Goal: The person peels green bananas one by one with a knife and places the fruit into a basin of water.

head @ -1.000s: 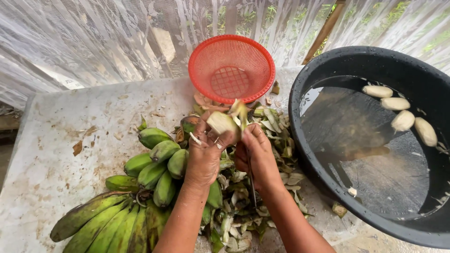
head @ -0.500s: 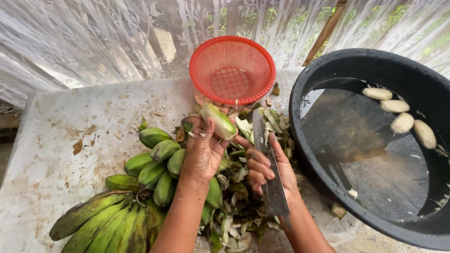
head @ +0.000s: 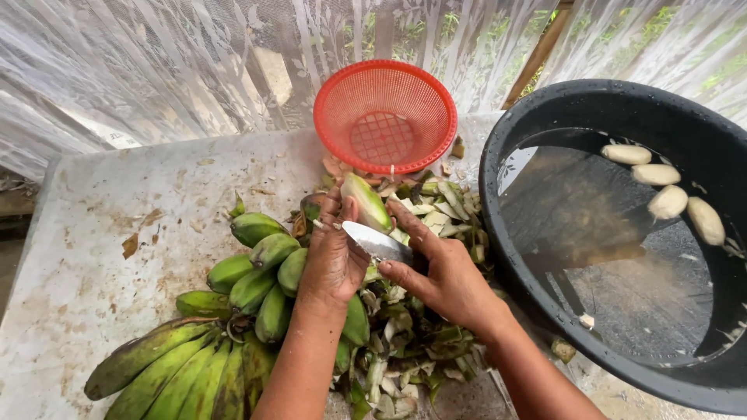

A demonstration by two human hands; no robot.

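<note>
Now our left hand (head: 334,253) grips a half-peeled banana (head: 366,201); right hand (head: 449,276) clamps the knife (head: 379,242) w/ blade against it. Green bunches (head: 257,272) & peel scraps (head: 405,342) crowd below, red basket (head: 385,117) behind, black tub (head: 622,233) at right.

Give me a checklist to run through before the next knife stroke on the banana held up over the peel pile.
1. Left hand grips the half-peeled green banana: ok.
2. Right hand holds the steel knife blade: ok.
3. Blade clear of the left thumb: cannot tell, they look very close.
4. Black round plastic tub holds water with peeled pale bananas: ok.
5. Red plastic mesh basket within reach: ok.
6. Unpeeled green banana bunch beside the left wrist: ok.
</note>
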